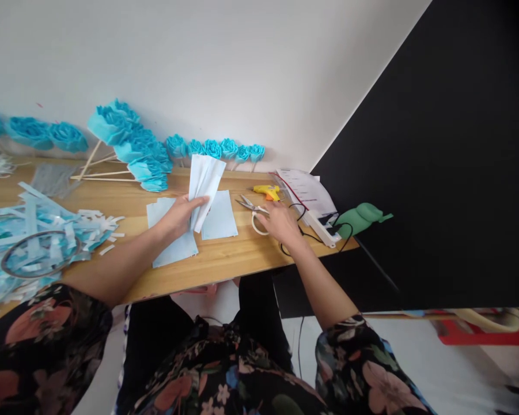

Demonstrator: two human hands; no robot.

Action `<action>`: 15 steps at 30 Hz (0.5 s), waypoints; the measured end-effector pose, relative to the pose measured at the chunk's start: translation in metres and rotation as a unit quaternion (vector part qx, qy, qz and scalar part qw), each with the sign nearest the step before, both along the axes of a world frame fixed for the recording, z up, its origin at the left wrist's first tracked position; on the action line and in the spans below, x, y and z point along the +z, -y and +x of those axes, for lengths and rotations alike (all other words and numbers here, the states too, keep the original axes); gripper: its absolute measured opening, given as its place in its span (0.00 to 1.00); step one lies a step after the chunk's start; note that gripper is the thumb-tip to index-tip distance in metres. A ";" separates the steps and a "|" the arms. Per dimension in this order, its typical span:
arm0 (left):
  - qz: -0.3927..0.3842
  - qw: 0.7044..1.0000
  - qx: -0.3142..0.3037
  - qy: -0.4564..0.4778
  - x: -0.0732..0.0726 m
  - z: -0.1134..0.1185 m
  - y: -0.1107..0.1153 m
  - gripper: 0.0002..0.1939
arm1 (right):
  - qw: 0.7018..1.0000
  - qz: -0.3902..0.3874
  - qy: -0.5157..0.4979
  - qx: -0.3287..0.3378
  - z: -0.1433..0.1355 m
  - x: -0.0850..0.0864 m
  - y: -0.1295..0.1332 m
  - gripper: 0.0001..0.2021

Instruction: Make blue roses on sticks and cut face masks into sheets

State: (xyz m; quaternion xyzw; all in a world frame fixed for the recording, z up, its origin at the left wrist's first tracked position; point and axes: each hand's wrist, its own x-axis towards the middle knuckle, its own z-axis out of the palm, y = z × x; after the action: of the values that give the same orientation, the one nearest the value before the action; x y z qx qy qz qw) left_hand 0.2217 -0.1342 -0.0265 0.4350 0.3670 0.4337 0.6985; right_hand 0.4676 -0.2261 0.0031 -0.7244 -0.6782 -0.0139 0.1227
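My left hand (181,216) is closed around a folded pale blue and white sheet (206,181), pinched by the thumb and raised above the table. Below it lie two piles of flat pale blue sheets, a left pile (173,248) partly under my wrist and a right pile (221,216). My right hand (280,222) has its fingers on the white handles of a pair of scissors (254,208). The scissor blades point left and are slightly apart. Some of the right fingers are hidden behind the hand. A yellow glue gun (266,191) rests just beyond the scissors.
Blue flowers on sticks (129,138) lean along the wall. Cut blue and white strips with a metal ring (41,253) cover the left side of the wooden table (155,283). To the right are a white power strip (322,230), black cables, papers (309,190) and a green object (360,218).
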 end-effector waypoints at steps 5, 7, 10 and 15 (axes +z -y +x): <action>0.009 0.999 -0.038 0.011 -0.004 0.002 0.005 0.23 | 0.955 0.048 -0.274 0.105 -0.045 0.000 -0.027 0.14; 0.029 0.998 -0.059 0.005 -0.007 0.003 0.006 0.25 | 0.919 0.065 -0.369 0.121 -0.066 -0.006 -0.040 0.13; 0.092 0.993 -0.063 -0.031 -0.013 0.003 0.003 0.27 | 0.889 0.127 -0.431 0.087 -0.085 -0.015 -0.055 0.12; 0.323 0.924 0.151 -0.137 -0.020 -0.003 -0.015 0.32 | 0.902 0.169 -0.395 0.049 -0.089 -0.026 -0.059 0.13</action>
State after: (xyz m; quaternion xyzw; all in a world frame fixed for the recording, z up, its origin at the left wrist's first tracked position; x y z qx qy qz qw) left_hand 0.2191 -0.1193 -0.0461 0.6320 0.3605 0.5651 0.3890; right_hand 0.3787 -0.1667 -0.0233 -0.6048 -0.5961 0.1646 0.5018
